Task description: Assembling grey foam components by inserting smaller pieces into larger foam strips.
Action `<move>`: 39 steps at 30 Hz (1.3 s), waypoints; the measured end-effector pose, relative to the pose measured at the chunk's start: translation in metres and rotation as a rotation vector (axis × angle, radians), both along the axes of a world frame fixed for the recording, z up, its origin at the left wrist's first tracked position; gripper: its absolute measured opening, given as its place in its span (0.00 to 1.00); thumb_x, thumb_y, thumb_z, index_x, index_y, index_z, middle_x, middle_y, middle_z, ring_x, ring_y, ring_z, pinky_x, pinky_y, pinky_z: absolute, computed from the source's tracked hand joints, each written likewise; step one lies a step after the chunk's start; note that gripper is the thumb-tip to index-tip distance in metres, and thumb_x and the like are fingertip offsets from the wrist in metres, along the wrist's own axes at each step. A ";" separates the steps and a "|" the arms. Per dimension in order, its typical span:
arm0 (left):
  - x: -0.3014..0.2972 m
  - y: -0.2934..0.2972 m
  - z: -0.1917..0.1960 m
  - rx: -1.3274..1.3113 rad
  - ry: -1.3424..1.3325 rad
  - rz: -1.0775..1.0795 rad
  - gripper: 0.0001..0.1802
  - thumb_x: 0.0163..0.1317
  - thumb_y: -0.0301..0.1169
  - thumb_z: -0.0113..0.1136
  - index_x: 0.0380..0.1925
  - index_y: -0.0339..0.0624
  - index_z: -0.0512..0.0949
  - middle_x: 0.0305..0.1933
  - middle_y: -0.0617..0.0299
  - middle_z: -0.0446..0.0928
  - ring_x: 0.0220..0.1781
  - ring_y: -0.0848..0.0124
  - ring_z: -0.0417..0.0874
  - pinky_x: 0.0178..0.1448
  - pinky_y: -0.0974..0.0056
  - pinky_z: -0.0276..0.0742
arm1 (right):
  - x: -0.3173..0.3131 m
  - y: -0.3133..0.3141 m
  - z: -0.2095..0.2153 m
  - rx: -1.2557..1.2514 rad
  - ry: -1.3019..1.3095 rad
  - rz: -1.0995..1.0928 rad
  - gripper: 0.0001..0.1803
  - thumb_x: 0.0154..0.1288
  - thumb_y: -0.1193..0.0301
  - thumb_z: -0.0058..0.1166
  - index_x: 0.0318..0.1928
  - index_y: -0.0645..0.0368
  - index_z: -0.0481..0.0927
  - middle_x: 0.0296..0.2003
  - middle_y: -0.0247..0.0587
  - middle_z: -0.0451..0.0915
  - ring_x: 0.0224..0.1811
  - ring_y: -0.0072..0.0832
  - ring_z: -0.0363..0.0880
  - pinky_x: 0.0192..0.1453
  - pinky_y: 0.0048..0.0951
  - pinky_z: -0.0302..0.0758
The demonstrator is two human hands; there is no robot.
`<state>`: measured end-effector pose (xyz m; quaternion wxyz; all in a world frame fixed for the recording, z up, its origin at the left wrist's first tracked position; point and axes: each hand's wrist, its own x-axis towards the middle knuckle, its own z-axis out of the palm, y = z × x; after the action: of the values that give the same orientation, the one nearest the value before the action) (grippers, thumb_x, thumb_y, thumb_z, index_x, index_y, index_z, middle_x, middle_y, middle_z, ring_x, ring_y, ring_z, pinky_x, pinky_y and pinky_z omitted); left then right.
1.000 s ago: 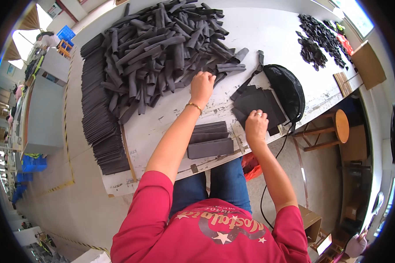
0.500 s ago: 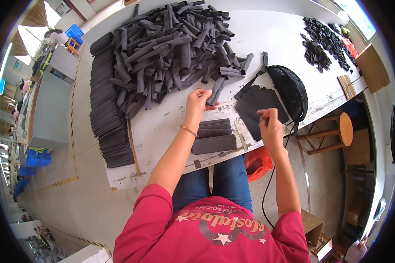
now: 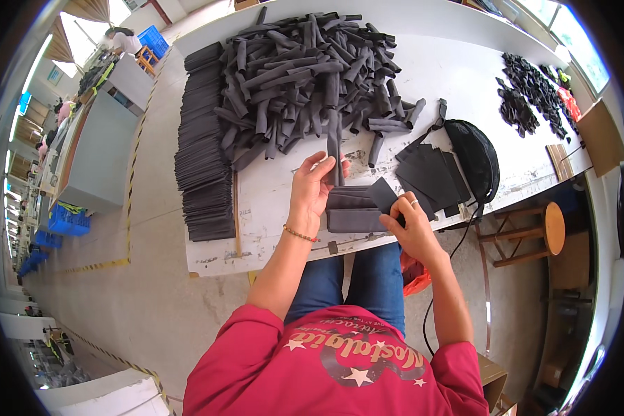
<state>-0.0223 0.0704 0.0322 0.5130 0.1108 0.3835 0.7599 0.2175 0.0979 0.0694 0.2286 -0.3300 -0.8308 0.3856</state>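
Note:
My left hand (image 3: 317, 184) is closed around the lower end of a dark grey fabric tube (image 3: 335, 142), which points away from me toward a big heap of similar tubes (image 3: 291, 76). Between the fingers and thumb of my right hand (image 3: 412, 227) is a thin dark rectangular sheet (image 3: 380, 195), its free end angled up toward my left hand. Under and beside it lie two rows of flat folded dark fabric pieces (image 3: 357, 221) at the table's near edge. Just right of these, a fanned stack of dark sheets (image 3: 430, 173) rests on the table.
A long row of stacked flat dark pieces (image 3: 202, 152) lines the left of the white table (image 3: 451, 83). Beside the sheets sits a black waist bag (image 3: 473, 158). Small dark pieces (image 3: 534, 90) lie far right. A wooden stool (image 3: 553, 229) and red plastic bag (image 3: 416, 276) are below.
My right hand has moved left from the fanned stack and now holds a sheet. The tube in my left hand now shows at length, pointing away from me. The whole view has shifted slightly.

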 end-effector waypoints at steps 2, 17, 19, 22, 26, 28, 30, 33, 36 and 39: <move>-0.002 -0.004 -0.002 0.074 -0.115 -0.084 0.14 0.62 0.22 0.63 0.46 0.32 0.72 0.42 0.48 0.81 0.47 0.57 0.85 0.49 0.56 0.87 | -0.006 -0.003 -0.015 0.173 0.036 -0.011 0.13 0.60 0.75 0.61 0.35 0.63 0.68 0.37 0.48 0.69 0.38 0.45 0.71 0.41 0.40 0.70; 0.003 -0.022 0.002 -0.003 -0.151 -0.112 0.13 0.66 0.24 0.59 0.48 0.32 0.70 0.50 0.44 0.80 0.50 0.53 0.85 0.56 0.54 0.84 | -0.020 -0.028 -0.002 0.315 0.166 -0.059 0.29 0.55 0.77 0.65 0.59 0.60 0.73 0.43 0.48 0.78 0.43 0.45 0.74 0.52 0.44 0.70; 0.004 -0.023 -0.002 0.018 -0.140 -0.143 0.13 0.66 0.23 0.56 0.48 0.31 0.69 0.51 0.43 0.79 0.51 0.52 0.84 0.57 0.54 0.84 | -0.022 -0.027 0.000 0.333 0.179 -0.057 0.28 0.54 0.76 0.66 0.58 0.59 0.77 0.43 0.46 0.80 0.43 0.42 0.75 0.54 0.41 0.70; 0.008 -0.025 0.005 0.076 -0.150 -0.223 0.12 0.66 0.20 0.52 0.49 0.30 0.69 0.52 0.41 0.78 0.54 0.50 0.83 0.58 0.54 0.84 | -0.023 -0.025 0.005 0.453 0.087 -0.085 0.21 0.54 0.76 0.65 0.51 0.58 0.83 0.41 0.40 0.80 0.43 0.38 0.75 0.51 0.37 0.68; 0.009 -0.028 0.011 0.134 -0.197 -0.279 0.14 0.64 0.16 0.48 0.49 0.30 0.69 0.54 0.40 0.77 0.57 0.50 0.81 0.60 0.54 0.82 | -0.018 -0.019 0.004 0.540 0.080 -0.115 0.18 0.55 0.75 0.64 0.48 0.57 0.84 0.39 0.37 0.80 0.41 0.35 0.75 0.48 0.35 0.67; 0.006 -0.028 0.006 0.103 -0.163 -0.259 0.14 0.65 0.17 0.48 0.51 0.29 0.68 0.56 0.39 0.76 0.59 0.50 0.79 0.63 0.54 0.80 | -0.017 -0.018 0.004 0.547 0.088 -0.116 0.18 0.55 0.74 0.64 0.48 0.56 0.84 0.39 0.35 0.79 0.41 0.35 0.74 0.48 0.36 0.67; 0.006 -0.027 0.005 0.070 -0.132 -0.242 0.15 0.67 0.18 0.47 0.53 0.28 0.67 0.57 0.39 0.75 0.61 0.50 0.78 0.66 0.54 0.78 | -0.015 -0.020 0.005 0.551 0.087 -0.101 0.17 0.55 0.74 0.64 0.47 0.57 0.85 0.38 0.35 0.79 0.41 0.34 0.74 0.47 0.36 0.67; 0.007 -0.026 0.007 0.073 -0.161 -0.241 0.14 0.68 0.19 0.51 0.52 0.28 0.68 0.57 0.39 0.75 0.61 0.51 0.78 0.66 0.55 0.78 | -0.018 -0.019 0.007 0.580 0.082 -0.099 0.16 0.55 0.74 0.64 0.47 0.57 0.85 0.37 0.34 0.79 0.40 0.34 0.74 0.47 0.36 0.67; 0.011 -0.024 0.010 0.060 -0.141 -0.237 0.10 0.67 0.21 0.52 0.47 0.29 0.72 0.53 0.43 0.79 0.55 0.55 0.83 0.60 0.55 0.82 | -0.019 -0.015 0.012 0.633 0.041 -0.092 0.15 0.55 0.75 0.64 0.46 0.56 0.85 0.37 0.34 0.79 0.40 0.33 0.74 0.47 0.36 0.67; 0.012 -0.025 0.011 0.071 -0.156 -0.281 0.10 0.68 0.21 0.52 0.47 0.29 0.72 0.52 0.43 0.79 0.55 0.56 0.83 0.60 0.55 0.82 | -0.018 -0.009 0.016 0.714 0.010 -0.094 0.16 0.54 0.76 0.64 0.45 0.55 0.84 0.37 0.32 0.79 0.40 0.33 0.75 0.47 0.36 0.68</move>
<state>-0.0103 0.0459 0.0436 0.6382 0.1221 0.2961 0.7001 0.1996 0.0892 0.0852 0.3511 -0.2650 -0.8960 0.0616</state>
